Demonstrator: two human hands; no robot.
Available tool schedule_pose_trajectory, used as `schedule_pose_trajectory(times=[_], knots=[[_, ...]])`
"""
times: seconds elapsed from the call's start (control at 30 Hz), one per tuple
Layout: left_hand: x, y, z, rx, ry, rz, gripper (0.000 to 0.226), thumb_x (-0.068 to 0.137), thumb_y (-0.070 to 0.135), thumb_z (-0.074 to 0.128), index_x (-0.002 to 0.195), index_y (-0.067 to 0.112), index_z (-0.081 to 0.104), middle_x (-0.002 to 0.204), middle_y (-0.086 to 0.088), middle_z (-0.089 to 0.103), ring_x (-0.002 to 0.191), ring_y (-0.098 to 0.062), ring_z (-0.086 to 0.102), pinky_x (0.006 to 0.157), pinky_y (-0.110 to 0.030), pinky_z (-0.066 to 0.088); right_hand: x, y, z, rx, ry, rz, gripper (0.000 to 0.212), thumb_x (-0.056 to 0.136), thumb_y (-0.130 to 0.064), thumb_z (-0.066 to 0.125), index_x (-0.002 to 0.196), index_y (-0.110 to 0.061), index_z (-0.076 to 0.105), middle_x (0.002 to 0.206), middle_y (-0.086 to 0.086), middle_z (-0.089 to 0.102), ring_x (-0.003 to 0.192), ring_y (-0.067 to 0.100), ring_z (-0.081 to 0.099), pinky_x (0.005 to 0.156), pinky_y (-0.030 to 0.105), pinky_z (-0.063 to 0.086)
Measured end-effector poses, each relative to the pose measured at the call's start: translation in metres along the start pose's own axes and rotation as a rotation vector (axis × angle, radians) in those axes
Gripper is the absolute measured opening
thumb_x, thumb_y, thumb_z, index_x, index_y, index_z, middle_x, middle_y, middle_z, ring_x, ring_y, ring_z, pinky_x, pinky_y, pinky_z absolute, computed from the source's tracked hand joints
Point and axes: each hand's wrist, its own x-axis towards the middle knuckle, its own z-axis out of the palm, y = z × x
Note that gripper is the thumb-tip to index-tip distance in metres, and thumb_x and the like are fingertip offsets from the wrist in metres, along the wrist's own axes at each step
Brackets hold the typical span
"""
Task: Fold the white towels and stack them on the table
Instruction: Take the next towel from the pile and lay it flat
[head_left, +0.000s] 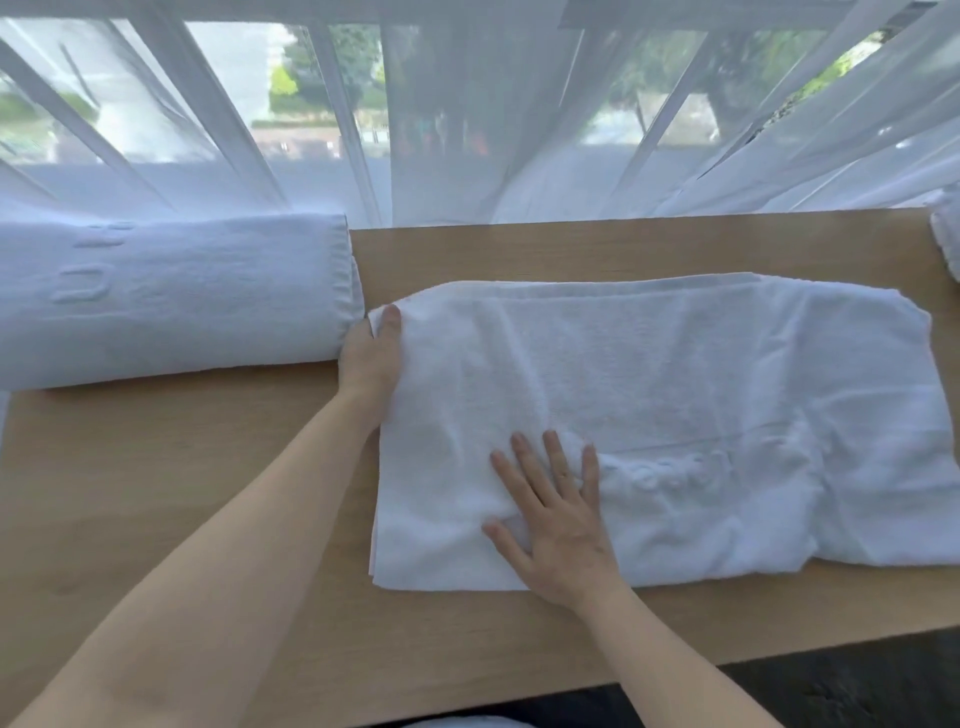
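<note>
A white towel (701, 415), folded into a wide rectangle, lies on the wooden table (182, 493) in the middle and right of the view. My left hand (371, 358) pinches its far left corner, thumb on top. My right hand (556, 514) lies flat with spread fingers on the towel's near left part. A folded white towel stack (171, 301) sits at the table's far left, just beside my left hand.
Another bit of white cloth (948, 234) shows at the far right edge. Sheer white curtains (467, 130) hang along the table's far side in front of a window. The table's near edge runs along the bottom, with dark floor beyond.
</note>
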Motion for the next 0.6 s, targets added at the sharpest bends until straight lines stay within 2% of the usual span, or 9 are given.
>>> schedule_pose_trajectory(times=[0.07, 0.13, 0.2, 0.3, 0.37, 0.47, 0.53, 0.6], knots=[[-0.005, -0.003, 0.0, -0.068, -0.041, 0.03, 0.045, 0.093, 0.055, 0.054, 0.121, 0.022, 0.063, 0.119, 0.0, 0.068, 0.112, -0.021, 0.065, 0.098, -0.042, 0.052, -0.005, 0.001, 0.0, 0.015, -0.009, -0.005, 0.07, 0.101, -0.065, 0.024, 0.161, -0.031, 0.01, 0.169, -0.004, 0.002, 0.156, 0.026, -0.005, 0.119, 0.064, 0.002], [-0.02, -0.007, -0.006, -0.209, -0.153, 0.07, 0.031, 0.097, 0.044, 0.061, 0.125, 0.03, 0.061, 0.119, 0.007, 0.07, 0.109, -0.013, 0.067, 0.091, -0.033, 0.055, -0.007, 0.002, -0.003, 0.052, -0.001, -0.003, 0.069, 0.102, -0.062, 0.028, 0.161, -0.031, 0.008, 0.169, -0.004, -0.001, 0.156, 0.023, -0.007, 0.12, 0.06, -0.001], [-0.041, -0.015, -0.019, -0.281, -0.271, 0.022, 0.031, 0.097, 0.037, 0.064, 0.126, 0.029, 0.062, 0.116, 0.009, 0.073, 0.103, -0.01, 0.071, 0.082, -0.029, 0.058, -0.007, 0.004, -0.006, 0.088, 0.029, 0.03, 0.069, 0.103, -0.057, 0.03, 0.161, -0.029, 0.007, 0.169, -0.004, -0.003, 0.156, 0.021, -0.006, 0.122, 0.054, -0.002], [-0.069, -0.031, -0.038, -0.134, -0.487, -0.094, 0.033, 0.088, 0.043, 0.069, 0.117, 0.029, 0.067, 0.109, 0.012, 0.075, 0.098, -0.007, 0.072, 0.086, -0.03, 0.058, -0.012, 0.009, -0.008, 0.087, 0.047, 0.184, 0.069, 0.103, -0.056, 0.027, 0.162, -0.028, 0.004, 0.169, -0.003, -0.005, 0.156, 0.021, -0.006, 0.123, 0.052, 0.002], [-0.082, -0.037, -0.041, -0.057, -0.574, -0.145, 0.034, 0.081, 0.042, 0.075, 0.112, 0.028, 0.069, 0.103, 0.013, 0.076, 0.095, -0.007, 0.073, 0.081, -0.027, 0.058, -0.013, 0.008, -0.007, 0.058, 0.002, 0.26, 0.069, 0.103, -0.06, 0.02, 0.161, -0.032, -0.004, 0.168, -0.004, -0.013, 0.155, 0.022, -0.015, 0.123, 0.054, -0.002], [-0.09, -0.041, -0.038, -0.114, -0.429, -0.176, 0.025, 0.08, 0.03, 0.081, 0.1, 0.016, 0.074, 0.091, 0.005, 0.079, 0.085, -0.015, 0.076, 0.064, -0.024, 0.06, -0.009, 0.0, -0.006, 0.003, -0.089, 0.257, 0.064, 0.1, -0.065, 0.007, 0.157, -0.043, -0.013, 0.165, -0.008, -0.024, 0.151, 0.026, -0.027, 0.119, 0.062, -0.01], [-0.093, -0.044, -0.037, -0.148, -0.313, -0.182, 0.022, 0.081, 0.028, 0.082, 0.094, 0.012, 0.074, 0.084, 0.005, 0.078, 0.078, -0.016, 0.076, 0.059, -0.024, 0.059, -0.006, -0.002, -0.008, -0.012, -0.125, 0.258, 0.064, 0.098, -0.068, 0.0, 0.155, -0.046, -0.015, 0.164, -0.011, -0.027, 0.15, 0.027, -0.029, 0.115, 0.067, -0.014], [-0.096, -0.048, -0.041, -0.19, -0.298, -0.201, 0.024, 0.082, 0.031, 0.08, 0.096, 0.013, 0.073, 0.084, 0.006, 0.078, 0.078, -0.015, 0.076, 0.058, -0.024, 0.059, -0.005, -0.003, -0.01, -0.018, -0.152, 0.261, 0.064, 0.096, -0.069, -0.002, 0.153, -0.047, -0.021, 0.161, -0.012, -0.034, 0.147, 0.028, -0.035, 0.112, 0.07, -0.018]])
